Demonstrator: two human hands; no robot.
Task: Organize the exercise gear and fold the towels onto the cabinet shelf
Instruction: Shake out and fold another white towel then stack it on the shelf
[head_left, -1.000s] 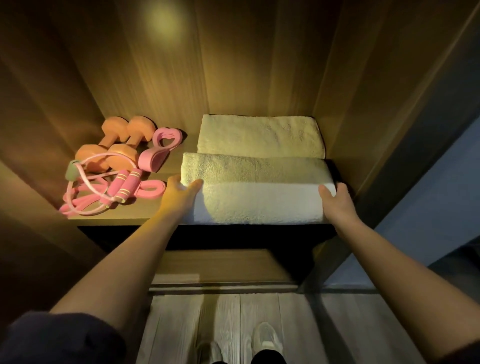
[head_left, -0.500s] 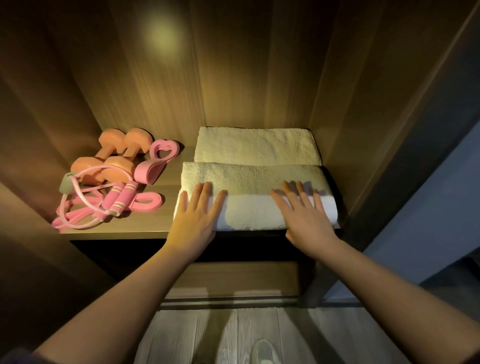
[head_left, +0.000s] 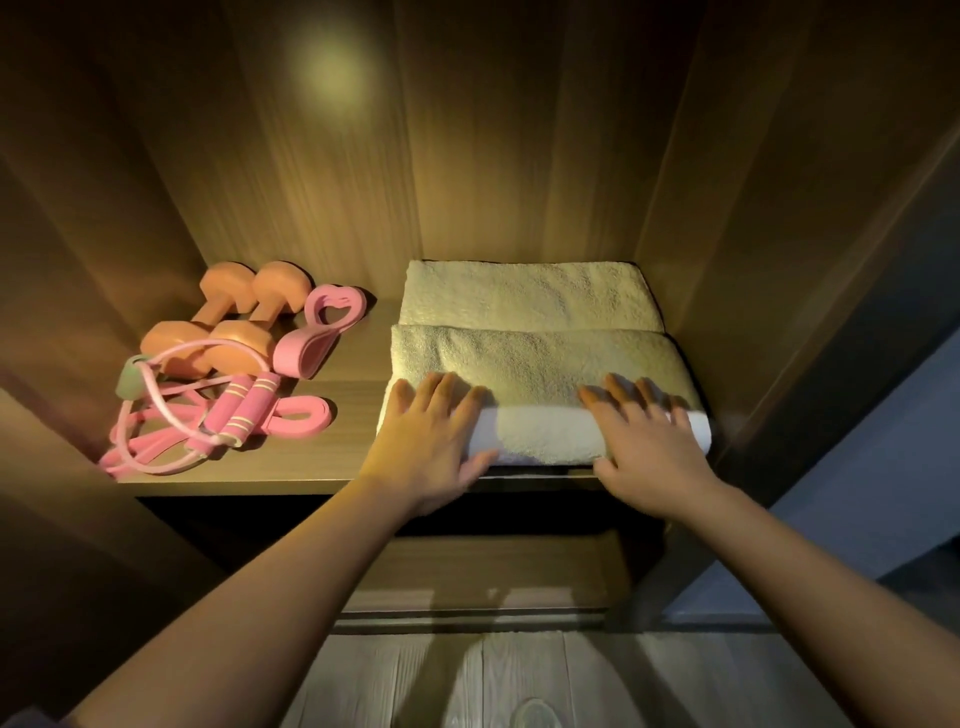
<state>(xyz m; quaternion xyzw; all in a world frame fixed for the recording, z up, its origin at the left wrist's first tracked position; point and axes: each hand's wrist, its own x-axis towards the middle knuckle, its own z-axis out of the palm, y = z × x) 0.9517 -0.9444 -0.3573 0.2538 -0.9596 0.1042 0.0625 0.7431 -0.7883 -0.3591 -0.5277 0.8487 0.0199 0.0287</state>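
Found the cabinet shelf (head_left: 343, 421) holding both folded towels on its right half: back towel (head_left: 524, 296) by the rear wall, front towel (head_left: 540, 374) at the lip. Pressed left hand (head_left: 431, 441) and right hand (head_left: 644, 447) flat on the front towel, fingers straight, slightly spread. Noted dumbbells (head_left: 228, 317) and jump rope (head_left: 239, 410) at left. Judged the danger as dragging the front fold off the edge on withdrawal, through skin catching terry.

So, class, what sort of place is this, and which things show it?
Probably a home wardrobe or storage cabinet: wooden walls enclose a shelf holding folded towels, dumbbells and a skipping rope, with plank flooring below.
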